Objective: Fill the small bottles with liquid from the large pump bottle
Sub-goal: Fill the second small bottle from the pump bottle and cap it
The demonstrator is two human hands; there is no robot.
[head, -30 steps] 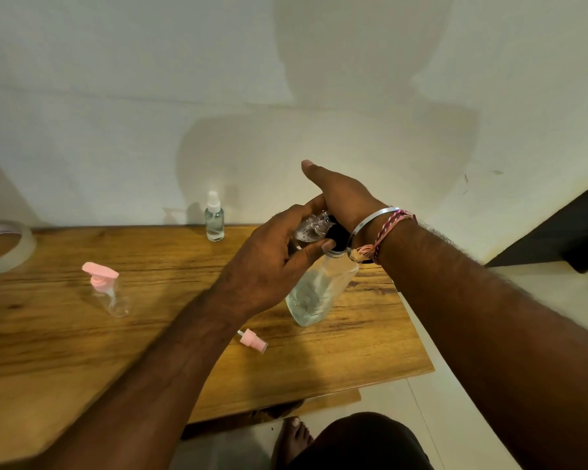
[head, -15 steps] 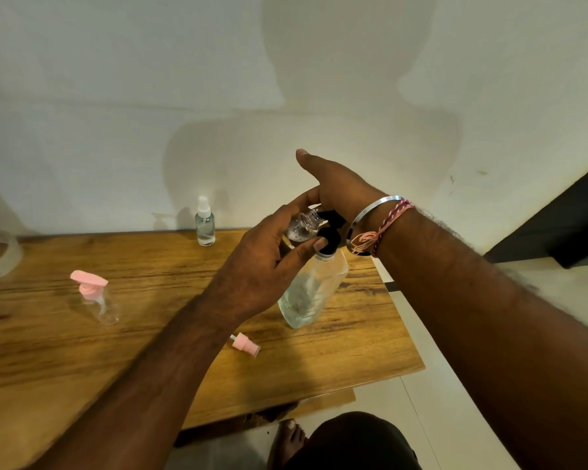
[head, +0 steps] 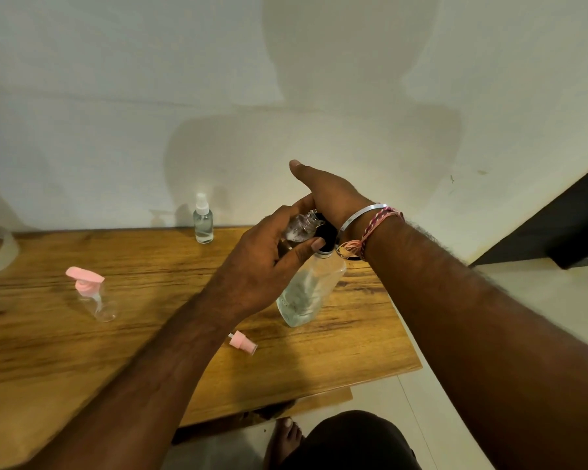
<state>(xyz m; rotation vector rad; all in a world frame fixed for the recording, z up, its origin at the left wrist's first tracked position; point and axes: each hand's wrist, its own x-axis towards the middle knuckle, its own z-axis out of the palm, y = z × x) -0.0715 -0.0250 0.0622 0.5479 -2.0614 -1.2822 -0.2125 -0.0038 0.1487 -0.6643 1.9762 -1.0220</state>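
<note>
1. In the centre of the frame, the left hand (head: 262, 266) holds a small clear bottle (head: 301, 227), with the fingers and thumb curled round it. Its open mouth is tilted toward the black pump head (head: 326, 237) of the large pump bottle (head: 308, 290).
2. The right hand (head: 330, 195) lies on top of the pump head with fingers straight, so it presses and does not grip. The large bottle stands on the wooden table (head: 150, 351), leaning a little.
3. The step in hand seems to be pumping liquid into the small bottle. To do it well, keep the small mouth directly under the spout and touching it; I cannot see the spout tip, because the hands hide it.
4. Press slowly and straight down, so that the leaning bottle does not slide or tip.
5. The pink spray cap (head: 242, 342) lies loose in the lower centre, probably for this small bottle.
6. At the left stands an empty-looking bottle with pink pump (head: 94, 293); at the upper centre, a spray bottle with white cap (head: 203, 220) already contains liquid.
</note>
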